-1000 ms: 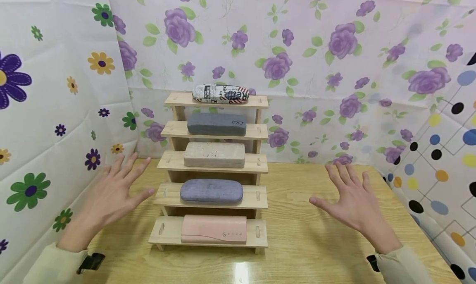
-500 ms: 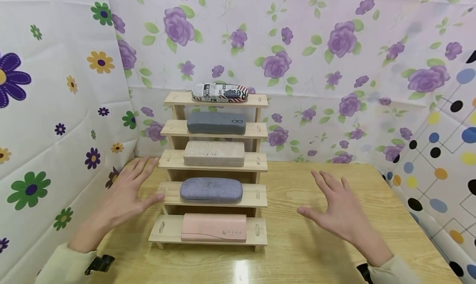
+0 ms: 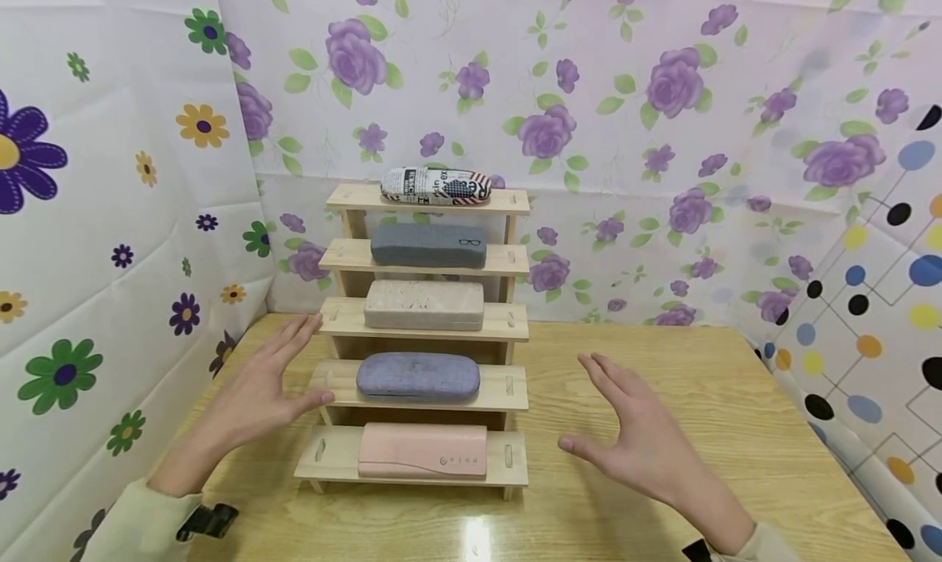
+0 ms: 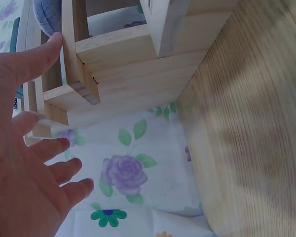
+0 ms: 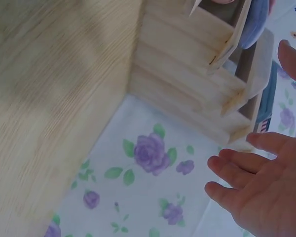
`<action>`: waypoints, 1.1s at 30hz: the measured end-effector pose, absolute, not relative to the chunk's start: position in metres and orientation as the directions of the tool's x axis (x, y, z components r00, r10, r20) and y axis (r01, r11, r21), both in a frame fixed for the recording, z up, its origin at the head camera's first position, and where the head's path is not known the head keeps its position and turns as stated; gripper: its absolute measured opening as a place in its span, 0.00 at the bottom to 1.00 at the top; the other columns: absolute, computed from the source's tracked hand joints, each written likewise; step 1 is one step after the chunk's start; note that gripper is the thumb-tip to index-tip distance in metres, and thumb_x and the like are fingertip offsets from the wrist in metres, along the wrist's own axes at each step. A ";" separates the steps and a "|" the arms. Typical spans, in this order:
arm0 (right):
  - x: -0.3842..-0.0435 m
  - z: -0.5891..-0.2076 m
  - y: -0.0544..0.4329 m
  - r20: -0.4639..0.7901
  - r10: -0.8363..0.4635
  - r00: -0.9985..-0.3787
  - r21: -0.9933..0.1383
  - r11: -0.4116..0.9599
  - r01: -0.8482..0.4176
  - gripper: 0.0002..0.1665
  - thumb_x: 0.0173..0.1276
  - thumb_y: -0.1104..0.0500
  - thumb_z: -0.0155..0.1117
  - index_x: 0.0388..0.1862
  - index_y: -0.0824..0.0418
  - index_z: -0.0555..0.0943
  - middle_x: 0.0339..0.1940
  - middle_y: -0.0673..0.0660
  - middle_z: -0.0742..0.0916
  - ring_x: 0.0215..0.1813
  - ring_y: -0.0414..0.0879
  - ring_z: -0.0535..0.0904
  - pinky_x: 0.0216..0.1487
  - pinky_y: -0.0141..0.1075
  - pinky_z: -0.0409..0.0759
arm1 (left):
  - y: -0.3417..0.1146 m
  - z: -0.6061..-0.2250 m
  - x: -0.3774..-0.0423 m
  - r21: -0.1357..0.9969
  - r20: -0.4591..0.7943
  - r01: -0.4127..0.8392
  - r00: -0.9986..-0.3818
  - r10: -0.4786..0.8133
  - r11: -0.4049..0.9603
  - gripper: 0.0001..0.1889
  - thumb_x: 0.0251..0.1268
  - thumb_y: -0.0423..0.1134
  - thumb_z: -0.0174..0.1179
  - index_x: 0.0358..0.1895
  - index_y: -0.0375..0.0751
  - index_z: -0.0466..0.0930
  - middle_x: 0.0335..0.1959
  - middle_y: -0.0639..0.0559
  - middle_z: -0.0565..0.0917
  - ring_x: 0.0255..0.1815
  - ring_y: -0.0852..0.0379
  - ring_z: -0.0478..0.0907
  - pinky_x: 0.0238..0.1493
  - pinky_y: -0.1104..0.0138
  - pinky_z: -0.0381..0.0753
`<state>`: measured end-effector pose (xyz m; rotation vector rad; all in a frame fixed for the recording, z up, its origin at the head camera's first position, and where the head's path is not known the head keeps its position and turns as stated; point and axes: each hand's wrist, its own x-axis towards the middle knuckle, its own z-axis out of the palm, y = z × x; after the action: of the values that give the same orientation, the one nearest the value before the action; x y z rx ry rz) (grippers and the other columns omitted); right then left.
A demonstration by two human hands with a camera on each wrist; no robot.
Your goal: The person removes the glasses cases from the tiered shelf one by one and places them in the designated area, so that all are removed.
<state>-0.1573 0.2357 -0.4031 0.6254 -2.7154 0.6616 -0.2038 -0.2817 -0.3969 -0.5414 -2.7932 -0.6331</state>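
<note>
A wooden tiered stand (image 3: 342, 460) bears several glasses cases, one per step. From bottom to top they are a pink case (image 3: 423, 449), a purple-blue case (image 3: 418, 376), a beige case (image 3: 423, 305), a grey-blue case (image 3: 428, 245) and a newsprint-patterned case (image 3: 436, 186). My left hand (image 3: 253, 398) is at the stand's left side, fingers extended and thumb spread; its thumb tip overlaps a step's end in the head view, and I cannot tell whether it touches. Right of the stand, my right hand (image 3: 640, 439) hovers apart from it, fingers extended, holding nothing.
The stand is on a wood-grain table (image 3: 589, 513). Behind it hangs a cloth with purple roses (image 3: 677, 83). A flower-print cloth (image 3: 110, 300) borders the left side, and a dotted cloth (image 3: 901, 366) borders the right.
Both hands have moved inward toward the stand, the left one rightward and the right one leftward and slightly nearer. The stand and cases stay where they were.
</note>
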 end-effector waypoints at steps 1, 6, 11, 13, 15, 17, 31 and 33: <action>-0.156 -0.403 0.233 0.354 -0.340 -0.871 -0.385 0.796 -0.467 0.63 0.62 0.27 0.74 0.87 0.50 0.59 0.82 0.64 0.68 0.78 0.68 0.64 0.69 0.73 0.70 | -0.282 -0.397 -0.204 0.377 0.295 0.399 -0.907 0.300 0.836 0.59 0.62 0.65 0.73 0.88 0.58 0.43 0.86 0.36 0.50 0.80 0.24 0.53 0.69 0.21 0.57; -0.150 -0.402 0.220 0.361 -0.337 -0.869 -0.459 0.747 -0.481 0.56 0.63 0.32 0.78 0.83 0.52 0.67 0.82 0.59 0.69 0.77 0.66 0.67 0.66 0.70 0.75 | -0.282 -0.399 -0.206 0.424 0.299 0.406 -0.907 0.298 0.810 0.60 0.59 0.62 0.77 0.88 0.59 0.46 0.84 0.35 0.55 0.78 0.23 0.57 0.68 0.22 0.59; -0.144 -0.399 0.204 0.413 -0.345 -0.843 -0.518 0.673 -0.528 0.47 0.62 0.41 0.83 0.77 0.52 0.76 0.76 0.54 0.76 0.73 0.61 0.73 0.64 0.64 0.80 | -0.283 -0.401 -0.207 0.461 0.315 0.406 -0.906 0.282 0.789 0.61 0.56 0.60 0.79 0.88 0.60 0.47 0.82 0.34 0.61 0.74 0.20 0.62 0.68 0.23 0.63; -0.140 -0.398 0.197 0.434 -0.354 -0.828 -0.526 0.647 -0.552 0.46 0.59 0.45 0.86 0.75 0.51 0.78 0.71 0.51 0.79 0.71 0.56 0.76 0.64 0.60 0.82 | -0.283 -0.402 -0.207 0.484 0.324 0.410 -0.905 0.277 0.773 0.60 0.56 0.58 0.80 0.88 0.61 0.48 0.80 0.33 0.64 0.73 0.20 0.64 0.67 0.24 0.65; -0.136 -0.398 0.188 0.452 -0.371 -0.811 -0.522 0.627 -0.578 0.45 0.56 0.48 0.87 0.73 0.52 0.79 0.68 0.48 0.81 0.68 0.53 0.78 0.64 0.57 0.83 | -0.284 -0.404 -0.207 0.523 0.330 0.421 -0.902 0.280 0.741 0.60 0.57 0.56 0.81 0.88 0.60 0.49 0.78 0.33 0.66 0.71 0.21 0.67 0.68 0.27 0.67; -0.133 -0.397 0.180 0.452 -0.391 -0.801 -0.520 0.615 -0.593 0.45 0.55 0.49 0.88 0.71 0.53 0.80 0.67 0.48 0.82 0.68 0.52 0.78 0.66 0.57 0.82 | -0.284 -0.406 -0.208 0.559 0.336 0.435 -0.897 0.287 0.705 0.59 0.57 0.52 0.81 0.88 0.59 0.50 0.76 0.32 0.69 0.70 0.23 0.70 0.69 0.31 0.70; -0.129 -0.416 0.148 0.298 -0.525 -0.798 -0.626 0.524 -0.578 0.42 0.59 0.51 0.86 0.71 0.57 0.79 0.70 0.50 0.82 0.71 0.49 0.76 0.73 0.55 0.76 | -0.286 -0.414 -0.210 0.704 0.344 0.461 -0.887 0.308 0.540 0.58 0.58 0.40 0.81 0.87 0.59 0.51 0.69 0.32 0.77 0.70 0.33 0.75 0.68 0.53 0.75; -0.130 -0.419 0.145 0.287 -0.527 -0.800 -0.627 0.528 -0.573 0.42 0.59 0.52 0.85 0.71 0.58 0.79 0.69 0.50 0.82 0.71 0.49 0.76 0.73 0.55 0.76 | -0.287 -0.415 -0.210 0.706 0.349 0.466 -0.884 0.310 0.533 0.58 0.58 0.39 0.81 0.87 0.59 0.51 0.67 0.33 0.79 0.69 0.35 0.76 0.68 0.58 0.76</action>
<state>-0.1303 0.1453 -0.4194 0.9699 -2.6918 1.1398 -0.2099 -0.2868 -0.4152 -0.6613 -2.5879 -1.2739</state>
